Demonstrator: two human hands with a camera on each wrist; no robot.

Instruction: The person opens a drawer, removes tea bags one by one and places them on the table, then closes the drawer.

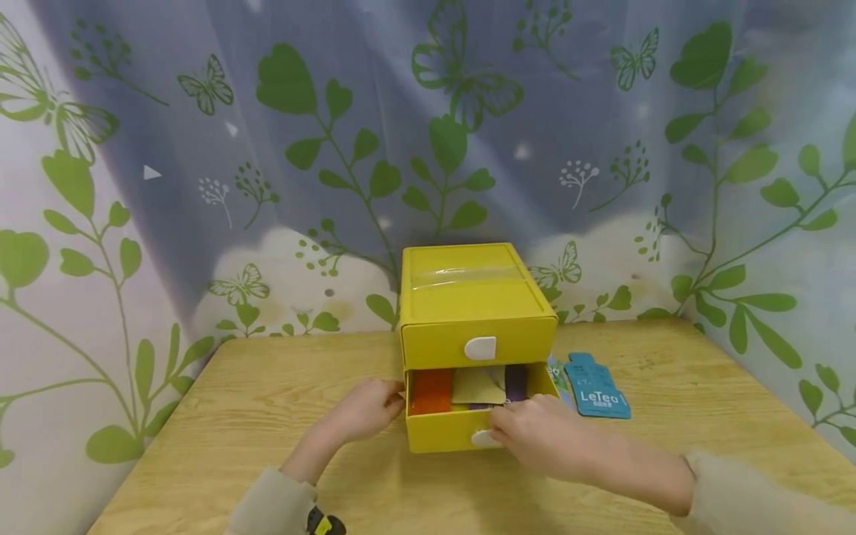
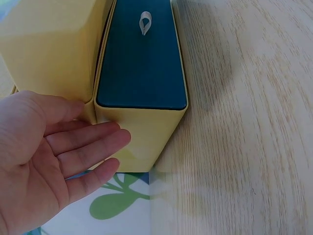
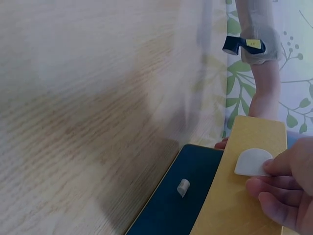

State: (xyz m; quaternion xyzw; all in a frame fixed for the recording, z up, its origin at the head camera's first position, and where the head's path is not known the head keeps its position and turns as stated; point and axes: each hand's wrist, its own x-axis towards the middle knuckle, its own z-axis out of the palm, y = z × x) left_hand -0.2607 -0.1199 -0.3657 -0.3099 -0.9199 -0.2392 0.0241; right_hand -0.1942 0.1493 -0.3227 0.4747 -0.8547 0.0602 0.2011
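A yellow drawer cabinet stands with a middle drawer pulled out. Inside that drawer lie an orange packet, a beige piece and a dark purple packet. My right hand pinches the white pull tab on the drawer's front. Loosely bent fingers of my left hand rest by the cabinet's left side, with the palm showing in the left wrist view. Below the pulled drawer, a dark teal drawer front with a small white loop shows.
On the wooden table, a teal LeTea packet lies right of the cabinet. Another packet is partly hidden beside it. A patterned curtain hangs behind. The upper yellow drawer is closed.
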